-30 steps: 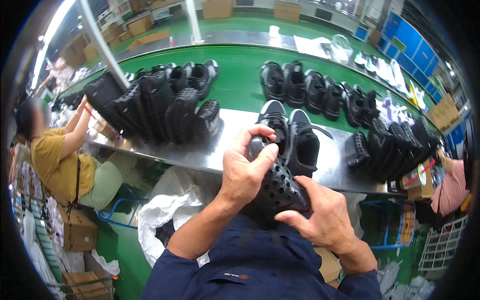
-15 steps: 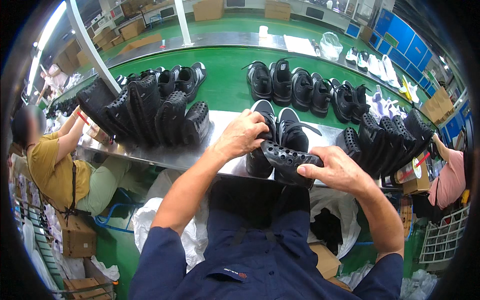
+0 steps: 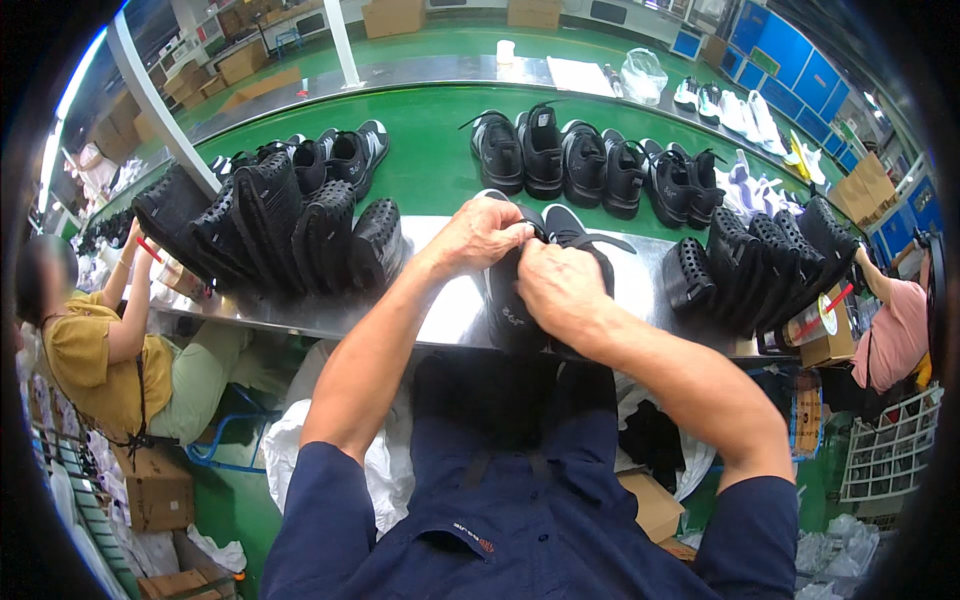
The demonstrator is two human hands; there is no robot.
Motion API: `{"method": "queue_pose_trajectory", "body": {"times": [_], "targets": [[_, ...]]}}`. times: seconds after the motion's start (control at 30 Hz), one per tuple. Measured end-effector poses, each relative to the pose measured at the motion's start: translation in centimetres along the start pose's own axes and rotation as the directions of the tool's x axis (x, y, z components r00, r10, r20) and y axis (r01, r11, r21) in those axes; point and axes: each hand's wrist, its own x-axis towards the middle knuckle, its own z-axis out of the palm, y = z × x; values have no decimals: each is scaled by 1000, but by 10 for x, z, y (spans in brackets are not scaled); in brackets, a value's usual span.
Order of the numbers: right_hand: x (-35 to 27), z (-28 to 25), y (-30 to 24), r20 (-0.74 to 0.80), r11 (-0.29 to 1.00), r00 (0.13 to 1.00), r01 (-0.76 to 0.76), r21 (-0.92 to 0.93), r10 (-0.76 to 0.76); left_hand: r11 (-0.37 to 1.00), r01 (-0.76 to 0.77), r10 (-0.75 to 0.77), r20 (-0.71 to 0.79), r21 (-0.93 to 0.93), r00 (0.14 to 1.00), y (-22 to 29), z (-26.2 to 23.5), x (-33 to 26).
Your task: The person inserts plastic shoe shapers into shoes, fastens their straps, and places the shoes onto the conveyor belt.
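Observation:
A pair of black sneakers stands on the metal edge of the bench in front of me. At the left sneaker (image 3: 512, 315), my left hand (image 3: 482, 236) is closed, thumb and fingers pinching the upper near the tongue. Curled shut at the same shoe's opening, my right hand (image 3: 562, 290) meets the left thumb; what its fingertips grip is hidden. The right sneaker (image 3: 572, 228), partly covered by my right hand, has a loose strap or lace sticking out to the right. The perforated black piece seen earlier does not show now.
Black perforated shoe-shaped pieces stand in groups at left (image 3: 268, 215) and right (image 3: 750, 265). Several black sneakers (image 3: 583, 165) line the green belt (image 3: 425, 150) behind. People work at left (image 3: 110, 345) and right (image 3: 893, 340); a drink cup (image 3: 812, 320) stands near the right one.
My right hand has moved left from the perforated black piece to the left sneaker's opening. That piece has gone from sight. My left hand has shifted slightly, and the whole view has moved a little.

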Motion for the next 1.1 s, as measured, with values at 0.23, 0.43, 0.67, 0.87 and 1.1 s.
{"method": "queue_pose_trajectory", "body": {"times": [0.23,0.43,0.67,0.87,1.1], "targets": [[15,-21,-15,102,993,988,112,43,-116,981,75,-95,-107,-178,990,-23,-6,-14],[30,12,-7,-31,992,999,38,-122,-42,961,-63,3,-220,-269,975,-9,6,-18],[-39,-35,22,-539,894,802,16,449,257,1000,-13,16,-123,25,992,6,8,-42],[-71,-8,92,-170,867,869,-409,285,466,594,-154,340,-72,789,938,12,32,-18],[-47,31,85,-137,792,906,-266,549,400,651,-205,355,-54,731,933,62,26,-57]]}}
